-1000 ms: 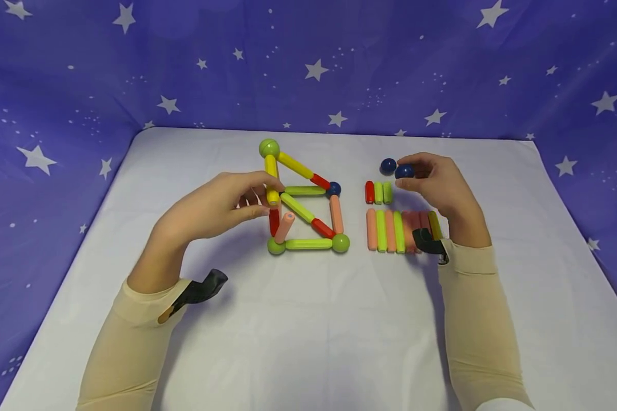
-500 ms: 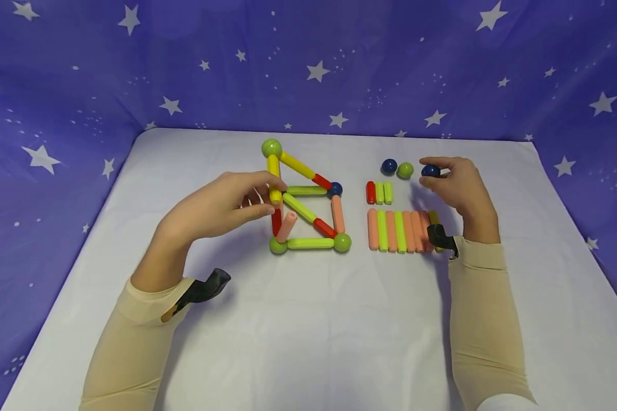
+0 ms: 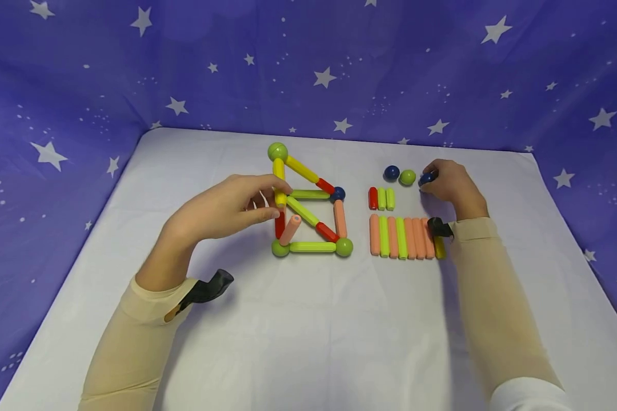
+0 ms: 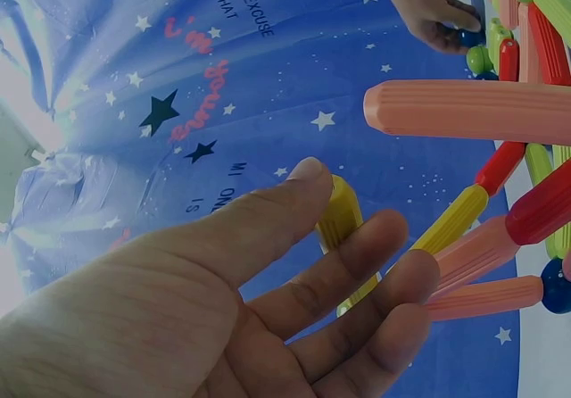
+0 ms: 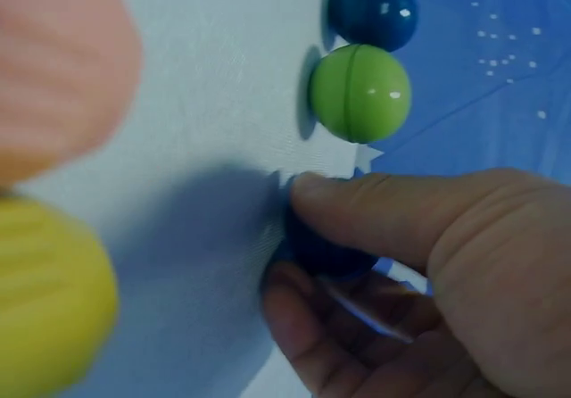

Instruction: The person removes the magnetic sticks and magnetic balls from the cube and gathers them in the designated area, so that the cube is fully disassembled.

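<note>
My left hand (image 3: 226, 208) holds the upright yellow rod (image 4: 339, 211) between thumb and fingers, at the left side of a frame built from rods and balls. That rod hangs from the light green ball (image 3: 277, 152) at the frame's top corner. A pink rod (image 3: 290, 230) leans up from the lower left green ball (image 3: 280, 248), its upper end free. Over on the right, my right hand (image 3: 449, 180) pinches a dark blue ball (image 5: 326, 242) close to the white cloth. Beside it stand a loose green ball (image 5: 361, 93) and another blue ball (image 5: 373, 10).
A row of pink, light green and yellow rods (image 3: 393, 237) lies below the balls, partly under the right wrist. Between them are three short rods (image 3: 382, 198), one red and two green. A starry purple-blue cloth (image 3: 324, 77) rises behind the table.
My right hand has carried the blue ball rightward from in front of the green ball, uncovering that ball, and lowered it. The left hand keeps its place on the yellow rod.
</note>
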A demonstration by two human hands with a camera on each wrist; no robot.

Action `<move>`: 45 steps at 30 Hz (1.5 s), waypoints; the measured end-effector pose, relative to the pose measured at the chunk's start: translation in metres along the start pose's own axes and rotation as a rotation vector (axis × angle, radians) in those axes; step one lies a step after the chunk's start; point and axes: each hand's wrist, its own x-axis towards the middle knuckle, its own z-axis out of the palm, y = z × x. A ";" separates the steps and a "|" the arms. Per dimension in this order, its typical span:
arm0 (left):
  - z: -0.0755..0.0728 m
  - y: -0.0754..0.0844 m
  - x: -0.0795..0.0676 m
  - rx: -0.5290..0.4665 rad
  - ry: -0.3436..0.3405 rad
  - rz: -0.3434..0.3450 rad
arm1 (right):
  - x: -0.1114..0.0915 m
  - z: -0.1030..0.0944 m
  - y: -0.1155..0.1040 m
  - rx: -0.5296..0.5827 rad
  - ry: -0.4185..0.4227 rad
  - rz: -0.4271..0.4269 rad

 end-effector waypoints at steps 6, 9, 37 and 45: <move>0.001 0.003 0.002 0.015 -0.012 0.008 | 0.009 0.000 0.006 -0.005 0.006 -0.041; 0.001 0.005 0.003 0.019 -0.025 0.008 | 0.006 -0.001 0.011 -0.007 0.013 -0.043; 0.006 0.009 0.012 0.065 -0.009 0.016 | -0.149 0.098 -0.169 0.195 -0.025 -1.029; 0.005 0.011 0.015 0.090 -0.020 -0.005 | -0.163 0.108 -0.158 0.034 -0.045 -0.981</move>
